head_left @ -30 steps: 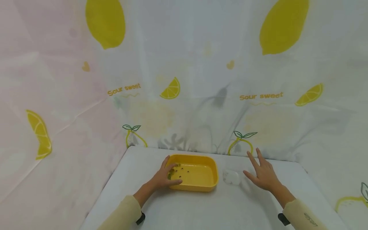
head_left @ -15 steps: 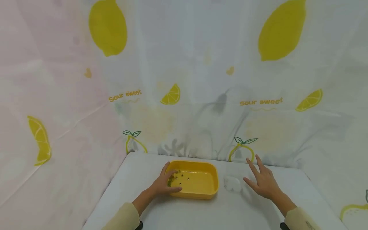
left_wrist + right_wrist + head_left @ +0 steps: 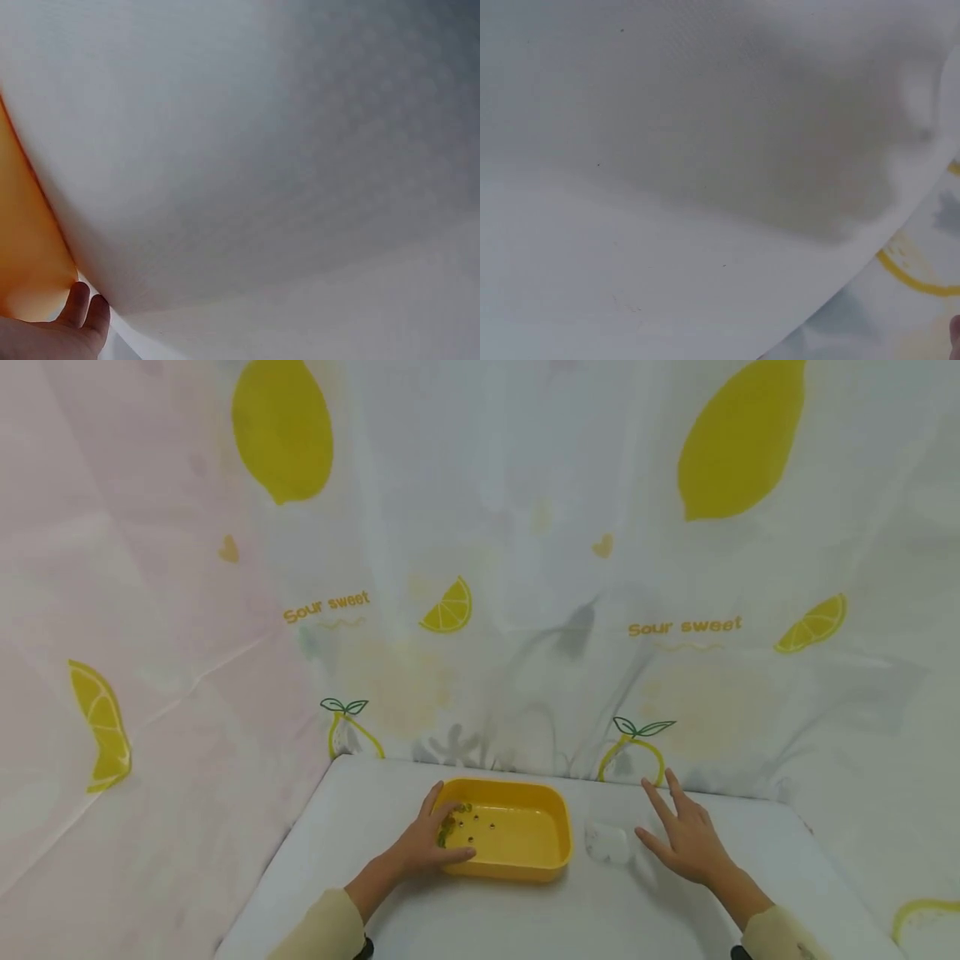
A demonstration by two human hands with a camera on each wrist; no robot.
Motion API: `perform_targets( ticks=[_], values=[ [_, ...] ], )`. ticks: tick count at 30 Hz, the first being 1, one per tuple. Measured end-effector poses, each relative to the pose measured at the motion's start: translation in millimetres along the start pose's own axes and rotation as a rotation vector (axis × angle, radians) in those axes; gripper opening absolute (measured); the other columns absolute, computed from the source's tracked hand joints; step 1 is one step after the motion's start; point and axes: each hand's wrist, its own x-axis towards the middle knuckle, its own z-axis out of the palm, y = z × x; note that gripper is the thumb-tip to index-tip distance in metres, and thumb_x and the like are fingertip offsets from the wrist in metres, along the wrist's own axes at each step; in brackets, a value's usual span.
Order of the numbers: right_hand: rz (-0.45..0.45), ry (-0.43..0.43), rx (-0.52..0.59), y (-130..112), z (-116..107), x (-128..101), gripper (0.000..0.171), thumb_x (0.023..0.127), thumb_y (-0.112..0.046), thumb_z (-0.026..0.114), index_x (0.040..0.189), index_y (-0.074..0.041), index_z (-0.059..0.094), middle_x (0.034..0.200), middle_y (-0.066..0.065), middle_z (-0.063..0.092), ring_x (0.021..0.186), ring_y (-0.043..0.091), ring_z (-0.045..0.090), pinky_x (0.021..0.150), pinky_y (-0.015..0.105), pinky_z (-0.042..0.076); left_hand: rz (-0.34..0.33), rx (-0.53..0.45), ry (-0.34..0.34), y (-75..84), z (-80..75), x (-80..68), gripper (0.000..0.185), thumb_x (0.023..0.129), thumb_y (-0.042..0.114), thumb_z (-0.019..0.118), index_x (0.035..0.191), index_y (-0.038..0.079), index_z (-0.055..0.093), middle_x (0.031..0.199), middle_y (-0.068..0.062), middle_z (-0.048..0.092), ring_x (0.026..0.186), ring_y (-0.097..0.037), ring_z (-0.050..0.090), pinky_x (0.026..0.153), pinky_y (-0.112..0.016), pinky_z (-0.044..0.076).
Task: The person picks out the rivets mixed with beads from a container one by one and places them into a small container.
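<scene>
And the yellow tray [image 3: 527, 840] sits approx. 11 o'clock on the table [image 3: 540, 927], L hand [image 3: 424, 847] hooked round its 9 o'clock end, R hand [image 3: 690, 838] splayed wide w/ nothing in it, tray prob. light, stiff, slick plastic, best held by rim at 9 & 3!

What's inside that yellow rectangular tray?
In the yellow rectangular tray, small greenish pieces cluster at its left end, and tiny dark round spots dot the floor nearby. The left hand partly covers that end; whatever lies beneath is hidden.
</scene>
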Motion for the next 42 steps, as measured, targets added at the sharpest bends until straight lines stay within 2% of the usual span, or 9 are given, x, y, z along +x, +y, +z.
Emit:
perform_targets(
  ticks=[6, 16, 26, 31, 36, 39, 42],
  values=[
    [-0.005, -0.001, -0.013, -2.0, -0.6, -0.9, 0.079, 0.090, -0.041, 0.066, 0.156, -0.016, 0.030, 0.157, 0.032, 0.023, 0.120, 0.045, 0.055, 0.089, 0.068, 0.041, 0.011, 0.004, 0.010, 2.2, -0.4, 2.7, 0.088, 0.074, 0.060, 0.077, 0.144, 0.017, 0.048, 0.167, -0.012, 0.002, 0.134, -0.041, 0.044, 0.106, -0.063, 0.039],
    [-0.018, 0.022, -0.020, 1.6, -0.9, -2.3, 0.080, 0.088, -0.039, 0.069, 0.155, -0.014, 0.032, 0.155, 0.033, 0.024, 0.119, 0.045, 0.055, 0.089, 0.068, 0.042, -0.005, -0.003, 0.005, 4.6, -2.5, -0.6, 0.084, 0.075, 0.057, 0.078, 0.143, 0.018, 0.048, 0.167, -0.012, 0.000, 0.137, -0.041, 0.041, 0.107, -0.063, 0.038],
    [-0.008, 0.010, -0.017, -2.7, -5.0, 3.1, 0.086, 0.087, -0.039, 0.070, 0.157, -0.018, 0.026, 0.158, 0.030, 0.020, 0.120, 0.042, 0.054, 0.089, 0.069, 0.042, 0.004, -0.012, -0.001, 2.7, -1.7, 2.0, 0.087, 0.073, 0.060, 0.079, 0.143, 0.017, 0.049, 0.167, -0.014, 0.001, 0.137, -0.044, 0.040, 0.106, -0.064, 0.038],
    [-0.026, 0.058, -0.018, -10.5, -0.9, 9.0, 0.089, 0.082, -0.038, 0.075, 0.155, -0.015, 0.031, 0.156, 0.030, 0.025, 0.117, 0.042, 0.056, 0.086, 0.067, 0.045, 0.012, -0.024, 0.018, -1.3, -2.3, 1.5, 0.086, 0.072, 0.060, 0.079, 0.142, 0.018, 0.050, 0.166, -0.014, 0.003, 0.138, -0.044, 0.038, 0.106, -0.065, 0.037],
    [-0.090, 0.109, -0.019, -17.2, 2.9, 6.9, 0.088, 0.080, -0.042, 0.077, 0.151, -0.009, 0.037, 0.153, 0.034, 0.030, 0.113, 0.042, 0.058, 0.080, 0.065, 0.048, 0.028, -0.024, -0.010, -2.1, 0.6, -4.1, 0.085, 0.074, 0.058, 0.079, 0.142, 0.016, 0.049, 0.166, -0.017, 0.002, 0.136, -0.048, 0.039, 0.102, -0.068, 0.039],
    [-0.103, 0.131, -0.021, -19.6, 5.7, 13.0, 0.088, 0.079, -0.042, 0.077, 0.151, -0.009, 0.038, 0.155, 0.032, 0.027, 0.114, 0.040, 0.057, 0.082, 0.064, 0.048, 0.049, -0.006, 0.005, -1.6, -1.2, -2.8, 0.084, 0.075, 0.057, 0.078, 0.142, 0.015, 0.049, 0.166, -0.018, 0.002, 0.134, -0.049, 0.041, 0.100, -0.067, 0.041],
    [-0.089, 0.116, -0.031, -23.1, 8.8, 14.0, 0.091, 0.078, -0.041, 0.078, 0.153, -0.011, 0.035, 0.159, 0.028, 0.022, 0.116, 0.038, 0.056, 0.085, 0.064, 0.047, 0.059, 0.006, 0.024, -1.1, 1.4, -3.1, 0.083, 0.076, 0.056, 0.078, 0.142, 0.015, 0.050, 0.165, -0.018, 0.004, 0.134, -0.049, 0.042, 0.100, -0.067, 0.041]
  ],
)
